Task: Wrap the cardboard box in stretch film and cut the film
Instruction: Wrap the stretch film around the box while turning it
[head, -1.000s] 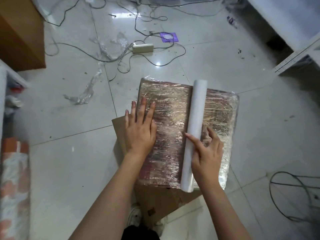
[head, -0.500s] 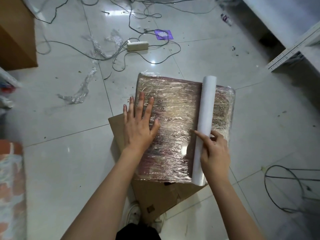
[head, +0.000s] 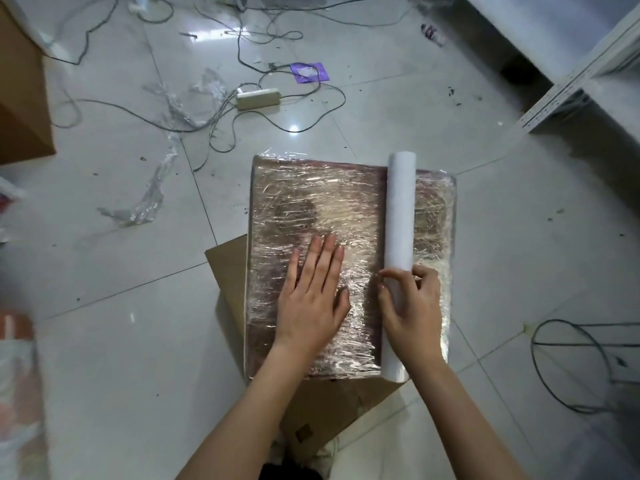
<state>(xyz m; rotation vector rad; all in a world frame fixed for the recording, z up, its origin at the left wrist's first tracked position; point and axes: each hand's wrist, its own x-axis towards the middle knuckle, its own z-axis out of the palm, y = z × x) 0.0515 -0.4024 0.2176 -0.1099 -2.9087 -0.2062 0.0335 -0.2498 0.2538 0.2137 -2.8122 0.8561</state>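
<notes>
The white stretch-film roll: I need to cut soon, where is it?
The white stretch-film roll lies on the film-wrapped cardboard box, toward its right side, gripped by the right hand.

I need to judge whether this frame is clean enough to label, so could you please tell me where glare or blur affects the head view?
Head view: strong glare streaks the stretch film on the cardboard box, hiding its surface; bright spots reflect off the floor tiles; the left edge is blurred; the film roll and both hands are sharp.

The left hand [head: 311, 299] lies flat, palm down, fingers straight and close together. The right hand [head: 412, 306] sits just right of it, fingers and thumb curled in a grip.
</notes>
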